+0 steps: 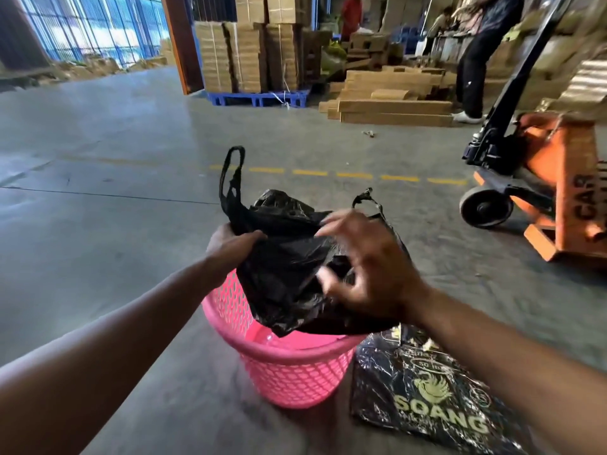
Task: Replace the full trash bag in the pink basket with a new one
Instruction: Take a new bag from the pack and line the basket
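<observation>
Black bag [289, 257] hiding basket [289, 372] interior

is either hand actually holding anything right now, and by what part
The left hand grips the black bag at its upper left edge, just below the handle loop, above the pink basket. The right hand is blurred; its grip cannot be told.

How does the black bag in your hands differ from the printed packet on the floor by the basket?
The black bag is plain, crumpled and held up over the pink basket; the printed packet carries gold lettering and lies flat on the floor to the basket's right. The left hand has a grip on the bag, with the right hand open at it; nothing touches the packet. Both are dark, glossy plastic.
</observation>
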The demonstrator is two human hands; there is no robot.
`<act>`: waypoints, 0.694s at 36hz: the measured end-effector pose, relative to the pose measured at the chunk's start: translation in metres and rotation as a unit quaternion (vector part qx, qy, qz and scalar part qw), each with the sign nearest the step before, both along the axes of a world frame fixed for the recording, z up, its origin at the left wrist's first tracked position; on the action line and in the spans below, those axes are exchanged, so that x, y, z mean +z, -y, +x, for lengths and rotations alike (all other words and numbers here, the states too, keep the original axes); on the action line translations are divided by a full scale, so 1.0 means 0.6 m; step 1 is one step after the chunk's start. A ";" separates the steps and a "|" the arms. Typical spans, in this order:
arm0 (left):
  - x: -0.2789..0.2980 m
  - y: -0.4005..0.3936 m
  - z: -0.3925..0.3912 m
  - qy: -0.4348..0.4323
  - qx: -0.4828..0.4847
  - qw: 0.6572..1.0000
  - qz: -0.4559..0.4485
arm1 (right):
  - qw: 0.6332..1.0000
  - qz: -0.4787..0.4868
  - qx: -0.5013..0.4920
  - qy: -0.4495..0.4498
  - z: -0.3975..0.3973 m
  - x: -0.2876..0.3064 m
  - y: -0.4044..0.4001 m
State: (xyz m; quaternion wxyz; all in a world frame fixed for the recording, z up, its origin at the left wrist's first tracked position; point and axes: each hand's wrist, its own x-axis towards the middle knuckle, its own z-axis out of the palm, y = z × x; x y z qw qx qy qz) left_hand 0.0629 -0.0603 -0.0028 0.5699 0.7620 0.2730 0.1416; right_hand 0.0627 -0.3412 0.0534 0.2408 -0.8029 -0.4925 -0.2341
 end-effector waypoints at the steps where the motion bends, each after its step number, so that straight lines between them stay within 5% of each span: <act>1: 0.001 -0.005 -0.003 0.004 -0.001 1.000 0.007 | 0.995 0.051 -0.082 0.002 0.013 0.006 0.017; 4: 0.011 -0.012 -0.019 0.028 -0.023 0.999 0.010 | 0.934 0.048 -0.314 -0.161 0.058 0.015 0.061; 8: 0.032 -0.002 -0.033 0.074 -0.052 0.996 0.007 | 0.878 -0.071 -0.329 -0.340 0.096 0.012 0.084; 14: 0.037 -0.007 -0.039 0.077 0.009 0.985 0.152 | 0.928 -0.034 -0.243 -0.279 0.102 0.007 0.042; 19: 0.079 0.010 -0.069 0.127 0.045 0.900 0.415 | 0.954 0.019 -0.208 -0.214 0.098 0.016 0.000; 22: 0.084 0.009 -0.072 0.220 -0.028 0.839 0.497 | 0.949 0.030 -0.172 -0.261 0.091 0.012 -0.026; 25: 0.074 0.020 -0.069 0.198 -0.187 0.852 0.448 | 0.946 -0.018 -0.135 -0.293 0.076 0.001 -0.048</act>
